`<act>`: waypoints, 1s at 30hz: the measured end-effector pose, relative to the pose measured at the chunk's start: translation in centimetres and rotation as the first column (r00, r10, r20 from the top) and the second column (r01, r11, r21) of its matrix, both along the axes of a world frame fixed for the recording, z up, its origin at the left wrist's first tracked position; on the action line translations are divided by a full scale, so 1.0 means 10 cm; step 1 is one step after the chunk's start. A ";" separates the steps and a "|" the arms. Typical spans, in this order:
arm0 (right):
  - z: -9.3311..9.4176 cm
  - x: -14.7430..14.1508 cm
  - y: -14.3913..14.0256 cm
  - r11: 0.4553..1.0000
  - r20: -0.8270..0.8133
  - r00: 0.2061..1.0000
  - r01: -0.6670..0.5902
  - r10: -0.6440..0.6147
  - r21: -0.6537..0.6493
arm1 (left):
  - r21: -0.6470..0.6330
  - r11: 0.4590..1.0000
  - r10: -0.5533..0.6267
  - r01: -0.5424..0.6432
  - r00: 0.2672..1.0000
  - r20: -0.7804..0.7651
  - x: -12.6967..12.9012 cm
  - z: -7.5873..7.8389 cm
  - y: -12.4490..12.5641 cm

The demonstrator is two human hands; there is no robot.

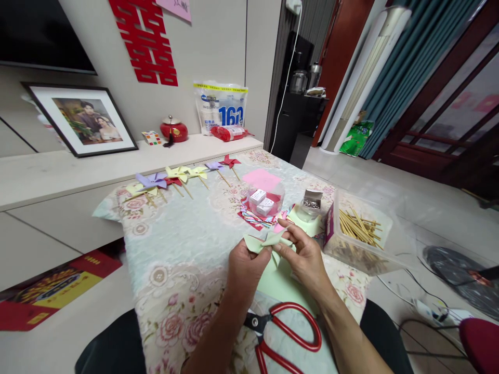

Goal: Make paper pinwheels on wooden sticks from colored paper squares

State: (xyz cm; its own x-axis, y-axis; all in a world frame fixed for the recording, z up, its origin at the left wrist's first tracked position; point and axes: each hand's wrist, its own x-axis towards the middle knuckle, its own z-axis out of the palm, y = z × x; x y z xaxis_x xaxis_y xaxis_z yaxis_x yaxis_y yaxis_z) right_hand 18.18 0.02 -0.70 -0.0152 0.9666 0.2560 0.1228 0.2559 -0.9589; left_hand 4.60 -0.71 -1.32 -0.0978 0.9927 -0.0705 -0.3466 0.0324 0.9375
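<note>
Between my two hands is a pale green paper pinwheel (255,243) with its blades partly folded to the middle. My left hand (247,267) pinches its left side between thumb and fingers. My right hand (306,259) grips the right side, thumb pressed near the centre and index finger raised along a blade. Under the hands lies a green paper sheet (278,280). Red-handled scissors (294,327) rest on the tablecloth below, between my forearms, their blades partly hidden by my left arm.
Several finished pinwheels (177,176) on sticks lie along the table's far edge. Beyond my hands stand a clear tub with small white boxes (265,205), a small container of pins (311,205), pink paper (262,179) and a plastic bin of wooden sticks (360,228) at right.
</note>
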 end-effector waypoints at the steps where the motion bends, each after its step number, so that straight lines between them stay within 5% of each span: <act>1: 0.00 0.00 0.00 1.000 0.003 1.000 0.010 -0.010 0.002 | -0.005 1.000 -0.008 0.008 1.000 0.005 0.00 0.01 0.00; 18: 0.02 -0.01 -0.02 0.996 0.051 0.996 0.074 -0.072 -0.038 | -0.096 0.994 -0.053 0.057 0.998 0.040 0.02 0.07 -0.04; 26: 0.06 0.07 -0.01 0.970 -0.188 0.973 -0.165 0.131 -0.180 | -0.132 0.979 -0.141 0.158 0.981 0.134 -0.05 0.13 -0.03; 30: 0.13 0.14 -0.02 0.960 -0.168 0.973 -0.193 0.160 -0.204 | -0.157 0.966 -0.175 0.207 0.965 0.196 -0.09 0.14 -0.03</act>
